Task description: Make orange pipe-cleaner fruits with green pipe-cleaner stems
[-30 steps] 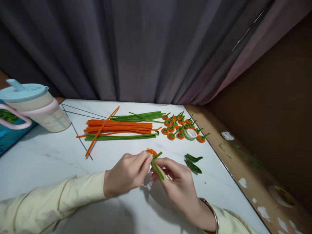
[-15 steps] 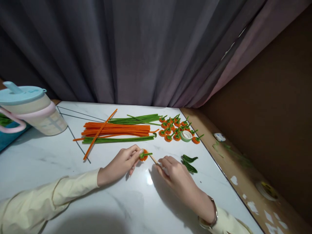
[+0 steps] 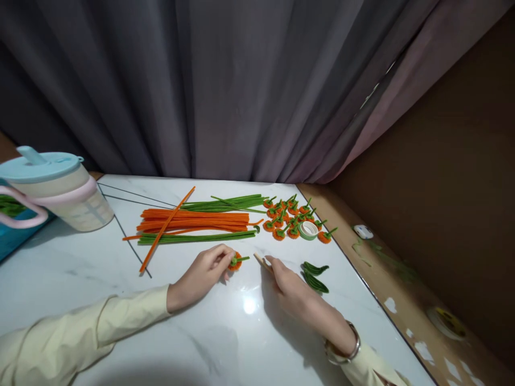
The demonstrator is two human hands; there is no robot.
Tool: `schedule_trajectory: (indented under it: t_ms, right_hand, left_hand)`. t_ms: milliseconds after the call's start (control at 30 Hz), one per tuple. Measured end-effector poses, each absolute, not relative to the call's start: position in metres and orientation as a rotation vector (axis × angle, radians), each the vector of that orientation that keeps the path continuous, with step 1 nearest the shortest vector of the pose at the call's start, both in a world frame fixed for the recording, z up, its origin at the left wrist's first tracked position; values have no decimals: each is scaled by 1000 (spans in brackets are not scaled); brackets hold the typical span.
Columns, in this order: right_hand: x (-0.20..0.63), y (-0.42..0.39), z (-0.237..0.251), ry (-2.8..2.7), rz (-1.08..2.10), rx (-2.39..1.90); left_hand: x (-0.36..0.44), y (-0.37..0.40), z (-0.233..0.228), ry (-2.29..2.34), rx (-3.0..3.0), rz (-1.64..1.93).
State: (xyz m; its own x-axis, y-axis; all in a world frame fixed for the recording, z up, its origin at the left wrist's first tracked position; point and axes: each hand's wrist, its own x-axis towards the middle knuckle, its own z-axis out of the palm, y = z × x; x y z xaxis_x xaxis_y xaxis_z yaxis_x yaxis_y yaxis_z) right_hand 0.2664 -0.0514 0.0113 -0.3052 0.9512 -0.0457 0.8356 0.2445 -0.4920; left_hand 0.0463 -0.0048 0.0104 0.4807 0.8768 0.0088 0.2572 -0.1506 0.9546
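A round, fuzzy orange pipe-cleaner ornament (image 3: 236, 262) with a green stem pointing right is pinched in my left hand (image 3: 209, 271), just above the table. Across from it, my right hand (image 3: 293, 289) holds a thin wooden stick (image 3: 262, 261), whose tip points up and left, apart from the ornament. The stick's lower end is hidden by my fingers. Two dark green leaf-shaped pieces (image 3: 316, 283) lie to the right of that hand. Behind both hands are a bundle of orange pipe cleaners (image 3: 197, 220) and green pipe cleaners (image 3: 201, 237).
Several similar orange ornaments (image 3: 279, 234) stand at the table's back right, around a roll of tape (image 3: 308, 230). A blue-lidded tumbler (image 3: 76, 198) is at the left. Past the table's right edge, a brown surface (image 3: 346, 214) bears scraps and another tape roll (image 3: 446, 323).
My right hand has drawn the wooden stick away from the ornament, slightly to the right. My left hand keeps its pinch on the ornament. The whole view has shifted a little.
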Motion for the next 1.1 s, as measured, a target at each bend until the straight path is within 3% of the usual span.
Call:
schedule_trajectory:
  t_ms: [200,333,733,1100]
  right_hand:
    - [262,-50,34,-1278,1450,-1611]
    - [246,-60,42,-995,1737,-1353]
    - [226,-69,24,-604,1939,-1028]
    - [224,-67,18,-541,1981,-918]
  left_hand:
    - [49,-1,-1,982,1951,924]
    - [54,2,-4,945,2126,987]
    - [64,8,-19,695,2958,1094]
    - [67,6,-17,722,2941,1119]
